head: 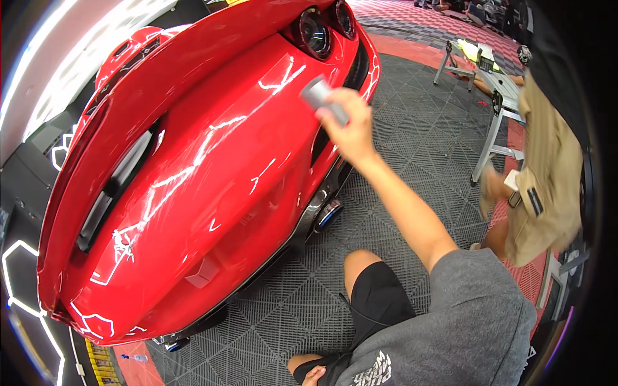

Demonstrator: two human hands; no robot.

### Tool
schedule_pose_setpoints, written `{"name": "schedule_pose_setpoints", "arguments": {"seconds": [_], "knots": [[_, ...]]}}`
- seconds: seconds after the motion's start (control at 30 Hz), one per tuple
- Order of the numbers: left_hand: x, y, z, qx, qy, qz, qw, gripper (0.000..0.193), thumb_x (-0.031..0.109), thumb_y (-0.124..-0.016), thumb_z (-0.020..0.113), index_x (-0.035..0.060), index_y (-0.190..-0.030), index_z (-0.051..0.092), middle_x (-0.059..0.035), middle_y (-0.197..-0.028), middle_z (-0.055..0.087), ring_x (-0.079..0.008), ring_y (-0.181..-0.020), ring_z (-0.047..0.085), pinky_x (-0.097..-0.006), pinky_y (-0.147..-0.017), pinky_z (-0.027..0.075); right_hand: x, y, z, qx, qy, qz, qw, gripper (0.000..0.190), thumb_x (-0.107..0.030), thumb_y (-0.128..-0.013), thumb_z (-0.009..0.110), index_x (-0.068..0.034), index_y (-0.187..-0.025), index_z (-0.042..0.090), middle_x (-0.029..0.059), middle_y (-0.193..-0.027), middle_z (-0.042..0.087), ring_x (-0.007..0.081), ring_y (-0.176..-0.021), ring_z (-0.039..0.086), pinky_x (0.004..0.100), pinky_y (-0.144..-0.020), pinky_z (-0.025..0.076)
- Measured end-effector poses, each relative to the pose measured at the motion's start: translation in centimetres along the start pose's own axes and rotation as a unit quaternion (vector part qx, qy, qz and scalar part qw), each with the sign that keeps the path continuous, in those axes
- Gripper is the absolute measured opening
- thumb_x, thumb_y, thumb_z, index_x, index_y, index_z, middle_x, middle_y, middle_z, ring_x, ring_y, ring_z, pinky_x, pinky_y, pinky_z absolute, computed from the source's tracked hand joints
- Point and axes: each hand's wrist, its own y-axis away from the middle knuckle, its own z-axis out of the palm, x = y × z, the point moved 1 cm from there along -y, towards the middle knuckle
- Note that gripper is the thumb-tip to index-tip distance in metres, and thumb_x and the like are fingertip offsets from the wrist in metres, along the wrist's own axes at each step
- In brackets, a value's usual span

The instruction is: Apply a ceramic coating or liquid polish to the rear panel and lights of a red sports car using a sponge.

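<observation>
My right hand (352, 123) is stretched out over the rear of a red sports car (231, 178), its fingers around a small grey block (321, 94). Motion blurs the block, and I cannot tell whether it touches the paint. It is just below the round tail lights (315, 34), near the rear corner. Low in the view, my left hand (315, 375) rests by my knee, partly cut off by the bottom edge; its grip is unclear. A chrome horse emblem (123, 245) sits on the tail panel. White light reflections cross the glossy paint.
An exhaust tip (329, 214) juts from the dark lower bumper. At right, a person in khaki trousers (545, 178) stands near a folding metal work bench (504, 89) bearing a yellow cloth (468, 50). Grey grid tiles (405, 140) cover the floor. A small bottle (140, 358) lies at lower left.
</observation>
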Motion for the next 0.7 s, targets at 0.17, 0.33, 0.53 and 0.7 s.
{"name": "schedule_pose_setpoints", "arguments": {"seconds": [0.17,0.33,0.53,0.7], "knots": [[1.3,-0.8,1.0,-0.001,-0.017,-0.013,1.0,0.03,0.029,-0.088,0.065,0.0061,-0.107,0.067,-0.0045,-0.115,0.064,-0.0139,-0.11,0.055,-0.0264,-0.098,0.038,3.8,0.5,-0.5,0.031,0.041,-0.024,0.998,0.028,-0.012,-0.069,0.077,-0.01,-0.093,0.064,0.0081,-0.101,0.066,0.0288,-0.091,0.061,0.0394,-0.08,0.045],[2.3,-1.2,2.3,0.007,-0.038,-0.021,0.999,0.03,0.029,-0.088,0.065,0.006,-0.107,0.067,-0.0048,-0.116,0.064,-0.0139,-0.111,0.055,-0.0264,-0.099,0.038,13.3,-3.6,-0.9,0.065,0.05,0.145,0.986,0.025,-0.025,-0.077,0.076,-0.011,-0.095,0.063,0.0092,-0.09,0.066,0.0289,-0.083,0.065,0.0394,-0.074,0.048],[3.6,-1.8,4.8,0.024,-0.063,-0.022,0.997,0.03,0.03,-0.088,0.065,0.006,-0.107,0.067,-0.0051,-0.117,0.064,-0.0139,-0.111,0.055,-0.0263,-0.099,0.038,18.1,-7.0,-0.8,0.064,0.062,0.147,0.985,0.028,-0.031,-0.077,0.075,-0.014,-0.098,0.066,0.008,-0.097,0.066,0.029,-0.092,0.063,0.0424,-0.078,0.047],[4.4,-1.7,5.7,0.029,-0.1,-0.014,0.994,0.031,0.03,-0.088,0.065,0.006,-0.107,0.067,-0.0054,-0.118,0.064,-0.014,-0.112,0.055,-0.0263,-0.1,0.038,19.3,-9.7,0.3,0.067,0.091,0.096,0.989,0.031,-0.034,-0.074,0.076,-0.015,-0.097,0.068,0.006,-0.097,0.067,0.0294,-0.095,0.062,0.0439,-0.081,0.045]]}}
